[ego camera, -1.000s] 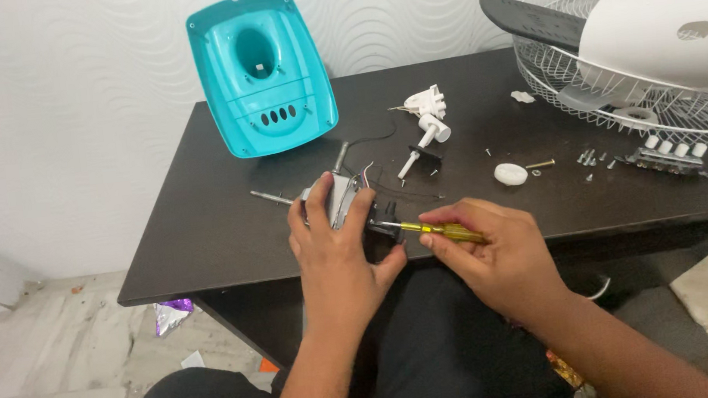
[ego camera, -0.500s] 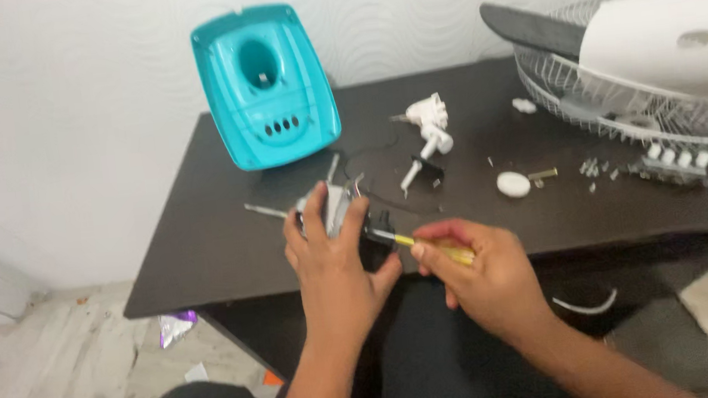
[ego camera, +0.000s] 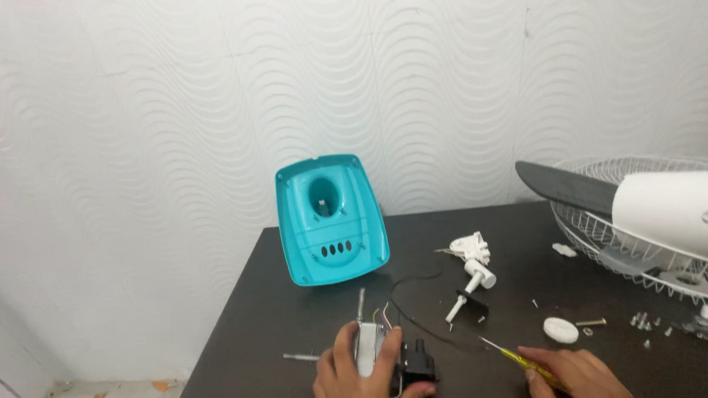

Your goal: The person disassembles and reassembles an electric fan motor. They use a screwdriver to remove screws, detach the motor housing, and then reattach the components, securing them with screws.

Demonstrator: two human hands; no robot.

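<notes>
The white wire fan guard point(ego camera: 637, 263) at the table's right end lies like a shallow basket, with a dark grey blade point(ego camera: 565, 187) and the white motor housing point(ego camera: 693, 214) resting in and over it. The dark table point(ego camera: 296, 317) stands against a white wall with a raised wave pattern point(ego camera: 147, 115); pale floor shows at the lower left. A teal plastic fan cover point(ego camera: 330, 219) leans near the wall, and white plastic parts point(ego camera: 472, 252), a round white cap point(ego camera: 560, 330), loose screws point(ego camera: 643, 320) and a thin black wire point(ego camera: 415, 297) lie scattered toward the right. At the near edge the left hand point(ego camera: 359, 389) has its fingers clamped around a small silver-grey metal part with thin wires point(ego camera: 370, 344), a black block point(ego camera: 417, 364) touching it on the right. The right hand point(ego camera: 574, 377) has its fingers closed on a yellow-handled screwdriver point(ego camera: 521, 360), whose tip points up-left toward the part, apart from it.
</notes>
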